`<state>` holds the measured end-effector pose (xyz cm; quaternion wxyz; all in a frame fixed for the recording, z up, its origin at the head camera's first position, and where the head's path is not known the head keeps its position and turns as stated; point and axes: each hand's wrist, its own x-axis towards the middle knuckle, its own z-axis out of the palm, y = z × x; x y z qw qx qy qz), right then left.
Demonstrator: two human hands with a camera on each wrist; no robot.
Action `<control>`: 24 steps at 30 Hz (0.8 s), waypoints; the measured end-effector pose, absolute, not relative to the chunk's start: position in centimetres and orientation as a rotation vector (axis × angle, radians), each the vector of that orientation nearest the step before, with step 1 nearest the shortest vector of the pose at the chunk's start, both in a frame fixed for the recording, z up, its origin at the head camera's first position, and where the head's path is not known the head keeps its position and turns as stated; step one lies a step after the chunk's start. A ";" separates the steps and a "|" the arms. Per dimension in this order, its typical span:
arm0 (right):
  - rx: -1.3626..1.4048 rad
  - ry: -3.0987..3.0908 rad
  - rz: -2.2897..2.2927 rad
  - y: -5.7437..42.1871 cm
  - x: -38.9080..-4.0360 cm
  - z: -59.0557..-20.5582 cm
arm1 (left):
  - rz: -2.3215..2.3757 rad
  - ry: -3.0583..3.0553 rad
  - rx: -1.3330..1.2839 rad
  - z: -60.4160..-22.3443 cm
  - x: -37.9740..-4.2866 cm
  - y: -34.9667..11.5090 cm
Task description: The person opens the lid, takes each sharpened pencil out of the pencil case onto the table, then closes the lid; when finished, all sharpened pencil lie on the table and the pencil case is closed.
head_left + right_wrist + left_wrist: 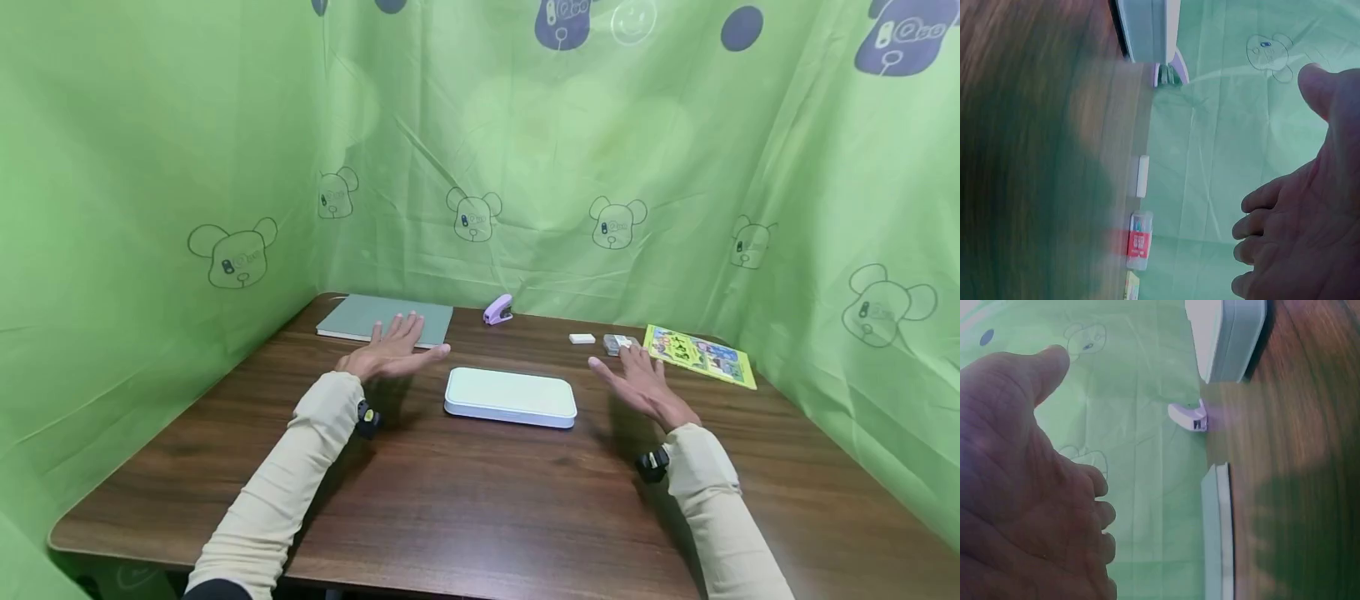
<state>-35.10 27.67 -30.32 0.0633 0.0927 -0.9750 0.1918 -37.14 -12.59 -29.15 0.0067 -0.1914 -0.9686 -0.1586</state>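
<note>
Between the two hands a pale, flat rectangular case (pixel 511 395) with rounded corners lies closed on the table. My left hand (pixel 393 350) is held over the table left of the case, fingers straight and thumb spread toward it, overlapping a grey-green notebook (pixel 375 313) in the head view. On the other side my right hand (pixel 641 385) hovers with straight fingers and thumb apart. Its fingertips overlap a small clear box (pixel 619 342) with a red label in the right wrist view. Neither hand holds anything; both wrist views show bare palms.
Behind the case stands a purple stapler (pixel 498 309). A white eraser (pixel 582 339) lies to its right, and a yellow illustrated booklet (pixel 701 356) is at the far right. Green printed curtains (pixel 555 150) enclose the brown wooden table (pixel 480 500) at the back and sides.
</note>
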 end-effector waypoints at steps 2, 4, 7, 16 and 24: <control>0.309 -2.938 0.572 27.0 -35.2 -30.5 | -0.556 -3.028 -0.643 -29.4 -37.4 -12.3; 0.370 -2.928 0.618 26.1 -35.3 -30.7 | -0.667 -3.012 -0.719 -30.0 -37.9 -11.9; 0.511 -2.923 0.669 24.3 -35.5 -31.3 | -0.851 -2.985 -0.814 -31.3 -38.6 -11.2; 0.765 -2.989 0.328 19.2 -35.8 -33.3 | -0.986 -2.938 -0.922 -34.7 -39.2 -9.1; 0.974 -2.828 -0.147 18.3 -36.0 -34.0 | -0.984 -2.953 -0.878 -34.1 -39.7 -9.0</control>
